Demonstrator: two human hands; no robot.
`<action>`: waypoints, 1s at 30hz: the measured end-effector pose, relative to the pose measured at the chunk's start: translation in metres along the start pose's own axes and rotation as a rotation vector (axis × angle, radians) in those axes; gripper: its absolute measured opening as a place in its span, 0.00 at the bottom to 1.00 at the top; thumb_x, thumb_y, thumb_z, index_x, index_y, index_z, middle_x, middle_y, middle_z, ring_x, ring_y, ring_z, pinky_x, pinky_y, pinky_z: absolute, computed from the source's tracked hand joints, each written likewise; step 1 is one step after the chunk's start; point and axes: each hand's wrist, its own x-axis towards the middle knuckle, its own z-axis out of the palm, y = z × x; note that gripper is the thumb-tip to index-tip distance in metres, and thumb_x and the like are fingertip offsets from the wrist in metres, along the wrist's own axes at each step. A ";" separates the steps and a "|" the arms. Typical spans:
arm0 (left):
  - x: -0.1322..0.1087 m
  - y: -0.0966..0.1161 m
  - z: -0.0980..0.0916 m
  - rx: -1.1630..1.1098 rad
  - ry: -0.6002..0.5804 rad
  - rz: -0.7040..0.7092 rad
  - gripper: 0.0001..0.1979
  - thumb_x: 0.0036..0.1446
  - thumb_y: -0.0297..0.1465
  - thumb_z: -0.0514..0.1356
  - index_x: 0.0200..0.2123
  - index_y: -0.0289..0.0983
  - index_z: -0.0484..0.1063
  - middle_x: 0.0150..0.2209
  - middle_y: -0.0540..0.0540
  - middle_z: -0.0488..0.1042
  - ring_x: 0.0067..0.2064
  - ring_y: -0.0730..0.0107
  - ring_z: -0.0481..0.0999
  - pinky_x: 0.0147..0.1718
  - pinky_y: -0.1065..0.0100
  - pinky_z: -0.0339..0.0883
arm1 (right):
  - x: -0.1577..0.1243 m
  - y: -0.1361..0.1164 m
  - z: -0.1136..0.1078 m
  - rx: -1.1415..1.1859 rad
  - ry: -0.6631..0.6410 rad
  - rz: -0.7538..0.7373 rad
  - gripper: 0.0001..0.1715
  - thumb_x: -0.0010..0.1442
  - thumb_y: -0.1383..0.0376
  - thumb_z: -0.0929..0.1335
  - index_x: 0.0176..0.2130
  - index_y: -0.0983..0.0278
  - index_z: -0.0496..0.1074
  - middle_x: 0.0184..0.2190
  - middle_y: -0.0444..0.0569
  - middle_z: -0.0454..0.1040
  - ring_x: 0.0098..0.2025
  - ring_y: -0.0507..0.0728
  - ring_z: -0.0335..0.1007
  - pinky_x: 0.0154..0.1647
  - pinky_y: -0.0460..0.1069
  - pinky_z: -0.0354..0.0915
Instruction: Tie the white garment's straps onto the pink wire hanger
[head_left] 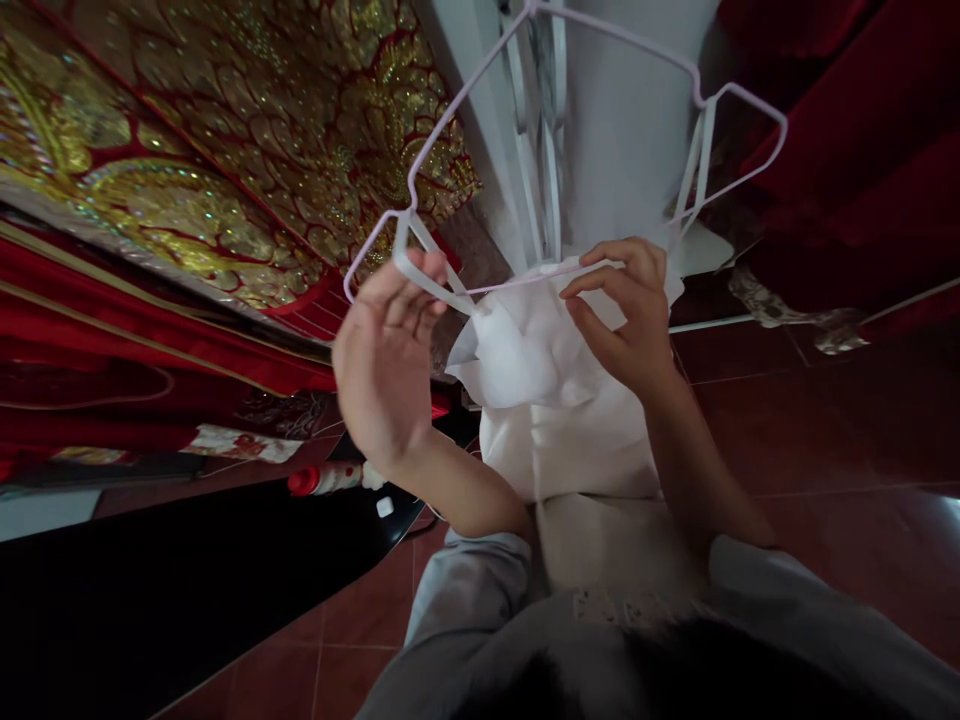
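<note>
White garment [525, 355] on a lilac hanger [450, 110], straight ahead, between both hands. Left hand [386, 375] curled at the left strap [435, 288], right hand [646, 330] narrow-fingered by the lower bar [517, 284]; impossible to tell whether either grips anything.

A pale lilac, thin-barred clothes hanger with notched shoulders [697, 88] is hanging, its lower bar sloping slightly. A white, soft-fabric garment [525, 350] is drooping beneath it, bunching loosely near the top. Flat white straps [427, 277] are looping over both notches, the left one slanting down toward the cloth.
</note>
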 end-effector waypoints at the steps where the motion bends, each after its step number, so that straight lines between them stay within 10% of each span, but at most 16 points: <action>1: 0.005 0.005 -0.001 -0.035 -0.003 0.013 0.23 0.64 0.53 0.63 0.49 0.43 0.83 0.57 0.44 0.81 0.64 0.54 0.75 0.64 0.57 0.70 | 0.001 0.001 -0.001 0.006 -0.003 -0.004 0.05 0.65 0.63 0.69 0.39 0.52 0.77 0.49 0.49 0.76 0.56 0.65 0.71 0.64 0.72 0.65; 6: 0.020 -0.012 -0.031 -0.072 0.165 0.188 0.21 0.73 0.49 0.51 0.50 0.47 0.81 0.66 0.55 0.75 0.76 0.61 0.59 0.73 0.60 0.59 | 0.003 0.006 -0.007 0.046 -0.034 -0.024 0.04 0.64 0.64 0.70 0.38 0.53 0.77 0.49 0.47 0.76 0.56 0.64 0.70 0.65 0.70 0.63; 11: 0.011 -0.059 -0.038 0.030 0.453 0.144 0.12 0.71 0.40 0.57 0.49 0.51 0.80 0.63 0.54 0.77 0.73 0.58 0.65 0.65 0.57 0.70 | 0.002 0.011 -0.005 0.102 -0.022 -0.050 0.05 0.63 0.66 0.71 0.39 0.54 0.77 0.49 0.46 0.76 0.56 0.63 0.70 0.67 0.69 0.62; 20: 0.004 -0.067 0.023 -0.086 0.327 0.066 0.14 0.69 0.44 0.60 0.44 0.38 0.74 0.43 0.43 0.83 0.50 0.60 0.84 0.35 0.70 0.73 | 0.001 -0.002 -0.012 0.104 -0.040 -0.059 0.05 0.64 0.63 0.70 0.41 0.53 0.77 0.51 0.48 0.76 0.59 0.65 0.71 0.68 0.72 0.63; 23: 0.005 -0.070 0.024 -0.121 0.314 0.088 0.14 0.68 0.44 0.62 0.41 0.39 0.71 0.38 0.45 0.80 0.47 0.63 0.84 0.30 0.74 0.69 | 0.005 0.019 -0.026 0.167 0.161 0.085 0.06 0.63 0.60 0.72 0.42 0.53 0.77 0.50 0.50 0.74 0.59 0.64 0.71 0.67 0.68 0.66; 26: 0.006 -0.075 0.024 -0.158 0.300 0.111 0.13 0.68 0.43 0.62 0.41 0.39 0.70 0.37 0.46 0.79 0.46 0.65 0.85 0.28 0.74 0.68 | 0.015 0.049 -0.035 0.271 0.421 0.281 0.09 0.61 0.62 0.73 0.43 0.57 0.75 0.44 0.51 0.73 0.48 0.59 0.73 0.54 0.60 0.73; 30: 0.008 -0.080 0.026 -0.180 0.296 0.110 0.11 0.69 0.41 0.62 0.41 0.40 0.70 0.37 0.47 0.79 0.45 0.65 0.85 0.28 0.75 0.68 | 0.028 0.057 -0.034 0.426 0.224 0.405 0.07 0.59 0.64 0.72 0.39 0.61 0.74 0.35 0.48 0.77 0.30 0.52 0.72 0.31 0.50 0.68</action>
